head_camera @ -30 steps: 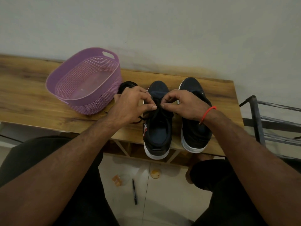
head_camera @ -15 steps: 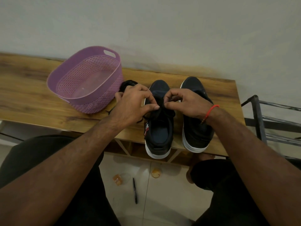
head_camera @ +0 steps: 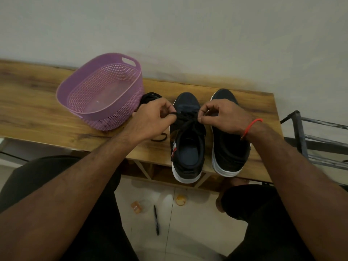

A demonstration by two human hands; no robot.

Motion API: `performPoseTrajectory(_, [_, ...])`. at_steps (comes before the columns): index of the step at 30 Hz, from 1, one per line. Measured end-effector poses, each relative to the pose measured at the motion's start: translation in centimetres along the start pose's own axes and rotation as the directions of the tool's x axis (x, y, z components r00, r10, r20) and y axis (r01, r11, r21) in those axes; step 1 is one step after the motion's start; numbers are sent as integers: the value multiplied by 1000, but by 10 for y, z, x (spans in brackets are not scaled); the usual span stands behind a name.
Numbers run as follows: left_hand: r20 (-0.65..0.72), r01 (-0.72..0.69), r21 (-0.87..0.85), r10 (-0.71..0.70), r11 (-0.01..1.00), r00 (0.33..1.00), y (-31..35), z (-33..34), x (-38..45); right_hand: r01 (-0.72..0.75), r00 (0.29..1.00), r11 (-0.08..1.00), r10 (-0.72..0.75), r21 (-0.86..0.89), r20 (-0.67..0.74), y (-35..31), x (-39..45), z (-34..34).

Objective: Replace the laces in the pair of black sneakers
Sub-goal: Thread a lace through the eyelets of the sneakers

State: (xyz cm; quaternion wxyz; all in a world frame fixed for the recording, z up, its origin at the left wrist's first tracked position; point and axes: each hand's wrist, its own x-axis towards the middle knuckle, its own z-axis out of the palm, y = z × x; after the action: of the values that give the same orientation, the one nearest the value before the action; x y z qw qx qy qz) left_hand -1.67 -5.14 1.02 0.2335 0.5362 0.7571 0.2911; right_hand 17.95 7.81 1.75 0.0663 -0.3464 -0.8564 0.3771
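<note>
Two black sneakers with white soles stand side by side on the wooden bench, heels toward me: the left sneaker and the right sneaker. A black lace crosses the left sneaker's eyelets. My left hand pinches the lace's left part, my right hand pinches its right part, both just above the shoe's tongue. A loose bundle of black lace lies behind my left hand, and a lace end trails on the bench below my left wrist.
A purple perforated plastic basket stands on the wooden bench left of the shoes. A dark metal rack is at the right. On the tiled floor lie a black pen and small orange bits.
My hands have moved apart from the middle of the left sneaker, drawing the lace out sideways. The crossed lace over the tongue now shows between them.
</note>
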Motion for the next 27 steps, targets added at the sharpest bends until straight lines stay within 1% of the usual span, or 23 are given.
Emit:
performPoseTrajectory(2, [8,-16,-60,17,998,1000,2,0,-1,-8,1000,1000,8,-6,-7,0,0,-2])
performPoseTrajectory(5, [46,-75,-6,76,997,996,0,4,-2,-32,999,999,32,10,-36,1,1,-3])
performPoseTrajectory(7, [44,-116,59,113,992,993,-2,7,-3,-45,997,999,44,-12,-56,1,1,-2])
performPoseTrajectory(10, [15,-143,173,143,975,990,-3,8,-3,-57,983,998,52,-28,-176,2,1,-3])
performPoseTrajectory(13, [1,-165,235,170,958,985,-2,8,-3,-83,944,993,52,-81,-327,4,1,-7])
performPoseTrajectory(16, [3,-171,248,176,954,984,-4,11,-3,-130,908,982,61,-139,-414,10,2,-9])
performPoseTrajectory(18, [-6,-170,214,175,962,985,-5,13,-2,-131,902,979,53,-153,-429,13,4,-8])
performPoseTrajectory(20, [-19,-181,184,187,966,982,-6,15,-2,-111,924,980,41,-166,-381,13,6,-7])
performPoseTrajectory(23, [-1,-200,211,205,957,979,-2,19,-1,-57,974,966,-2,-252,-227,2,3,-7])
performPoseTrajectory(25, [38,-213,259,210,942,977,5,22,1,10,993,956,-44,-294,-110,-8,-2,-8])
performPoseTrajectory(27, [110,-230,335,205,914,973,10,23,4,38,999,962,-39,-271,4,-15,-9,-6])
